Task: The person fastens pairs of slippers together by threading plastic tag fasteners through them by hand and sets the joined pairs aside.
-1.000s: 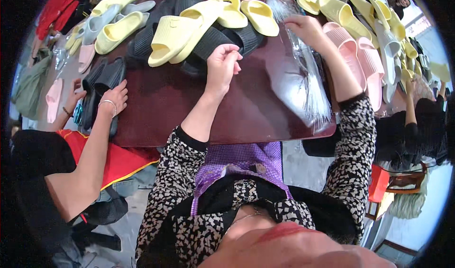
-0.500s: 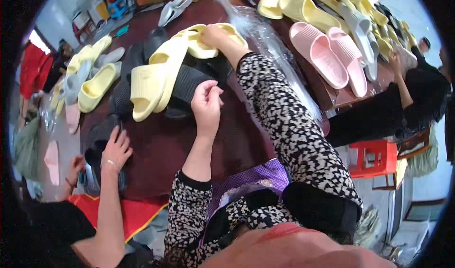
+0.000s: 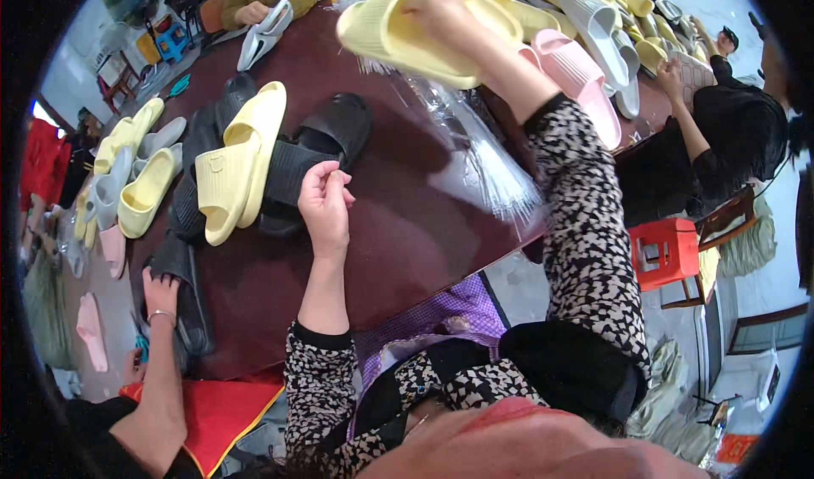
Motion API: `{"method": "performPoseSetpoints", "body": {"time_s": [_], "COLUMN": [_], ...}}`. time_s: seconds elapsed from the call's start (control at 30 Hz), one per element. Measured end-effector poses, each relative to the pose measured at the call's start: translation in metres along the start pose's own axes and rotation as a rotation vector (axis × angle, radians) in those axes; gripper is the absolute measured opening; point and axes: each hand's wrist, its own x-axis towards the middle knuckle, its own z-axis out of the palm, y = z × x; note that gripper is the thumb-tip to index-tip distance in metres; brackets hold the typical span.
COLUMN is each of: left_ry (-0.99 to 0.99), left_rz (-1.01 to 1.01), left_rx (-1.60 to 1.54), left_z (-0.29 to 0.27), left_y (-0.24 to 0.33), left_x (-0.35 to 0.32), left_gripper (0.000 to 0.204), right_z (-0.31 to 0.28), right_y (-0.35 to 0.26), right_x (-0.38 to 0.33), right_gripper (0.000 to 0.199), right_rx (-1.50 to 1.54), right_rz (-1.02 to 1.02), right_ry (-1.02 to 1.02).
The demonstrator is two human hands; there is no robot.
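My right hand is raised over the far side of the table, closed on pale yellow slippers; a second yellow sole shows behind the front one. My left hand hovers over the table with fingers curled, and whatever it might hold is hidden. Just left of it, a pair of yellow slippers lies across black slippers. At the lower left, a co-worker's hand rests on another black slipper.
Clear plastic bags lie along the table's right edge. Pink slippers and a heap of yellow and grey ones cover the table beyond. More slippers line the left side. A red stool stands right; across the table, a person holds a grey slipper.
My right hand has lifted yellow slippers off the pile and carried them up and to the right. My left hand stays curled. The co-worker's hand has moved onto the black slipper.
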Motion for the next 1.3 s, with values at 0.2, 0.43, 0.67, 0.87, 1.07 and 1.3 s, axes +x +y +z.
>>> {"method": "performPoseSetpoints", "body": {"time_s": [0.2,0.43,0.67,0.87,1.07,1.3], "left_ry": [-0.052,-0.1,-0.09,-0.104,-0.074,-0.06], "left_rz": [0.014,0.019,0.014,0.016,0.035,0.071], "left_rx": [0.036,0.072,0.085,0.132,0.141,0.21], "left_z": [-0.028,-0.043,-0.046,-0.044,-0.036,-0.044], "left_y": [-0.009,-0.012,-0.012,-0.014,-0.016,-0.023], "left_x": [0.021,0.024,0.018,0.013,0.015,0.012], "left_gripper": [0.013,0.013,0.013,0.014,0.014,0.014], "right_z": [-0.086,-0.097,-0.103,-0.105,-0.121,-0.063], "right_y": [0.038,0.061,0.088,0.133,0.166,0.225], "right_x": [-0.046,-0.075,-0.084,-0.084,-0.079,-0.088], "right_gripper": [0.026,0.024,0.023,0.023,0.03,0.037], "right_rx": [-0.135,-0.142,-0.247,-0.262,-0.37,-0.292], "right_rz": [0.176,0.323,0.38,0.406,0.526,0.401], "right_ry": [-0.073,-0.068,-0.051,-0.036,-0.156,-0.304]}}
